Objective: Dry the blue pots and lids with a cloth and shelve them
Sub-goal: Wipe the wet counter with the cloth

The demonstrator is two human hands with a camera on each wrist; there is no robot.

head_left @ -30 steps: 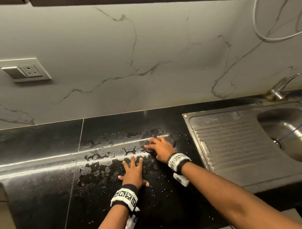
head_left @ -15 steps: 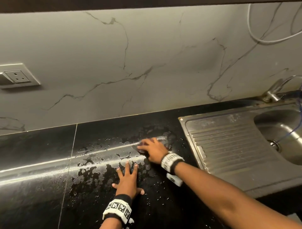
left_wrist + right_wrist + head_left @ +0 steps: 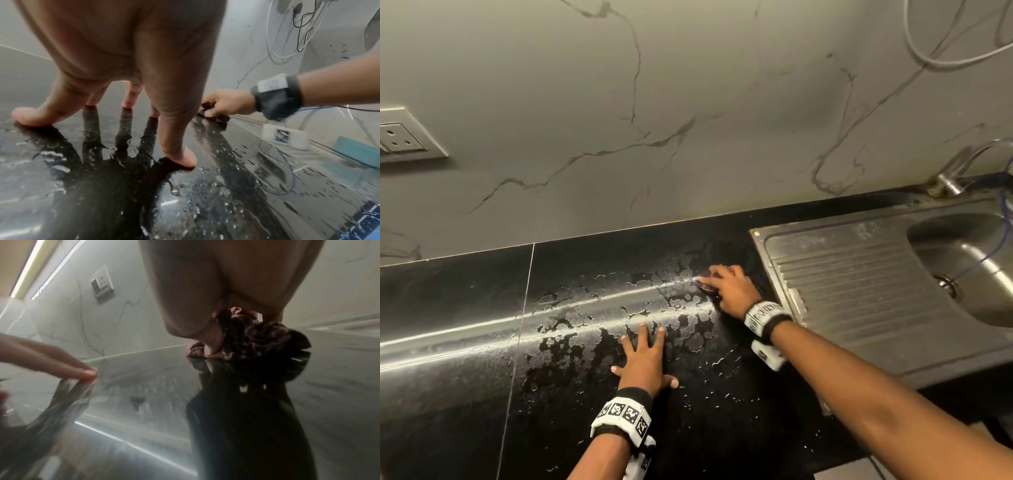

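Observation:
My right hand [image 3: 729, 291] grips a crumpled dark maroon cloth [image 3: 257, 339] and presses it onto the wet black countertop [image 3: 465, 291], just left of the sink's drainboard. The cloth [image 3: 216, 116] peeks out under the fingers [image 3: 705, 284]. My left hand [image 3: 643, 359] lies flat on the counter nearer to me, fingers spread and straight, fingertips [image 3: 180, 160] resting in the water film. No blue pots or lids are in view.
Water patches [image 3: 654, 308] spread across the counter's middle. A steel sink [image 3: 969, 263] with ribbed drainboard [image 3: 859, 291] lies to the right, a tap [image 3: 948, 181] behind it. A wall socket [image 3: 404, 137] is at far left. A teal block [image 3: 355, 151] sits by the drainboard.
My right hand with the cloth has slid a little to the right, towards the drainboard. The left hand stays planted flat on the counter. The view has shifted slightly.

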